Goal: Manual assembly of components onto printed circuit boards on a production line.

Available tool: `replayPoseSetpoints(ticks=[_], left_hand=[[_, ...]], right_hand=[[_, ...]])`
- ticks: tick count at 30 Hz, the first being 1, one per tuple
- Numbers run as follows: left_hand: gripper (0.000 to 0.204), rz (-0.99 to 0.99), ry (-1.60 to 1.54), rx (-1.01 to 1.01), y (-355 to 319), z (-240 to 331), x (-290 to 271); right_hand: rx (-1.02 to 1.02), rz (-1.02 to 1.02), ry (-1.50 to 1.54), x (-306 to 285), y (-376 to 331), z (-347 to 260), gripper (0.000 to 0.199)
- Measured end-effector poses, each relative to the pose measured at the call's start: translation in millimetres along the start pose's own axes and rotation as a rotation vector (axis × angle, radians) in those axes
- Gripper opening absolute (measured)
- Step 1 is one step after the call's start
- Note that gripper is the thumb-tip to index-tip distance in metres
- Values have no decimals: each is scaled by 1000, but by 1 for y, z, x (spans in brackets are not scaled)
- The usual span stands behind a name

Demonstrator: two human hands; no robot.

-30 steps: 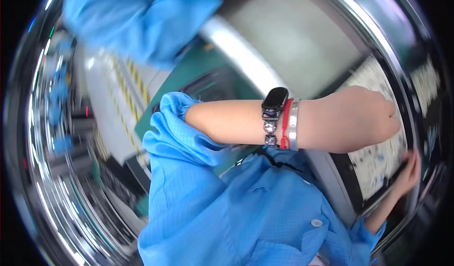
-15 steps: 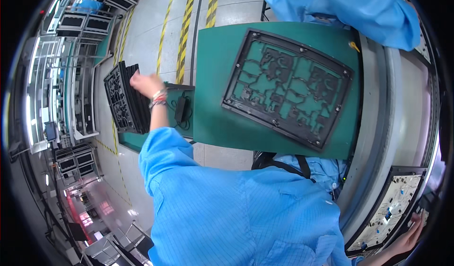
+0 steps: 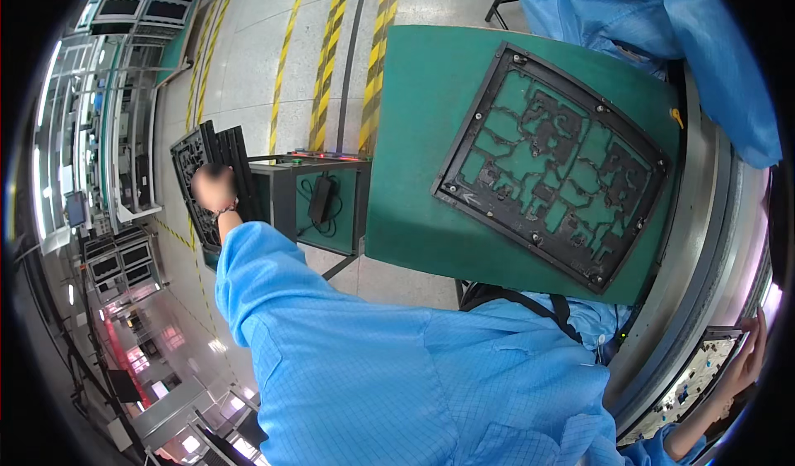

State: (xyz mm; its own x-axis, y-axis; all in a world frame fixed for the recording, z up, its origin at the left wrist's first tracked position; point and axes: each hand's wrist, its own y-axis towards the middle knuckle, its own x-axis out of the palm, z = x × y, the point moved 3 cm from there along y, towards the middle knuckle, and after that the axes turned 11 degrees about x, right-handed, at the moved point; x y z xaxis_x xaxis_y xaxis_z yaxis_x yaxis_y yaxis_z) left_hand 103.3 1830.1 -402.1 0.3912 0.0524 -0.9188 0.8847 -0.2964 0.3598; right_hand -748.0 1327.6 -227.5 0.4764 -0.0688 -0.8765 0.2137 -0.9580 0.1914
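Observation:
My left arm reaches out to the left, and my left hand (image 3: 214, 189) is at the face of a black tray in a stack of upright black trays (image 3: 236, 160). That hand is blurred, so its fingers cannot be made out. On the far right, my right hand (image 3: 748, 357) has its fingers stretched out beside the edge of a dark-framed board (image 3: 683, 396) with small parts on it. One black tray with irregular cut-outs (image 3: 507, 224) lies flat and turned at an angle on the green table (image 3: 414, 135), apart from both hands.
A person in a blue smock (image 3: 596, 7) is at the table's far right side. A metal rail (image 3: 704, 218) runs along the right. Under a low frame left of the table lies a black power adapter (image 3: 323, 199) with its cable. Yellow-black tape (image 3: 331, 60) marks the floor.
My left hand has moved left and down, from the top edges of the stacked trays to the front tray's face. My right hand has moved up along the framed board. The view has shifted.

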Motion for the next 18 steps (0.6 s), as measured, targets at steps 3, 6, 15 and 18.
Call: replayPoseSetpoints(ticks=[3, 6, 15, 18], left_hand=[[57, -5, 1, 57, 7, -8, -7], [55, -15, 25, 114, 13, -8, -13], [52, 35, 31, 142, -39, 21, -60], [50, 84, -69, 231, -70, 71, -84]], right_hand=[[14, -75, 19, 4, 6, 6, 35], [8, -135, 108, 12, 12, 18, 36], [-155, -197, -23, 36, 23, 42, 36], [-194, -205, 34, 34, 24, 45, 36]])
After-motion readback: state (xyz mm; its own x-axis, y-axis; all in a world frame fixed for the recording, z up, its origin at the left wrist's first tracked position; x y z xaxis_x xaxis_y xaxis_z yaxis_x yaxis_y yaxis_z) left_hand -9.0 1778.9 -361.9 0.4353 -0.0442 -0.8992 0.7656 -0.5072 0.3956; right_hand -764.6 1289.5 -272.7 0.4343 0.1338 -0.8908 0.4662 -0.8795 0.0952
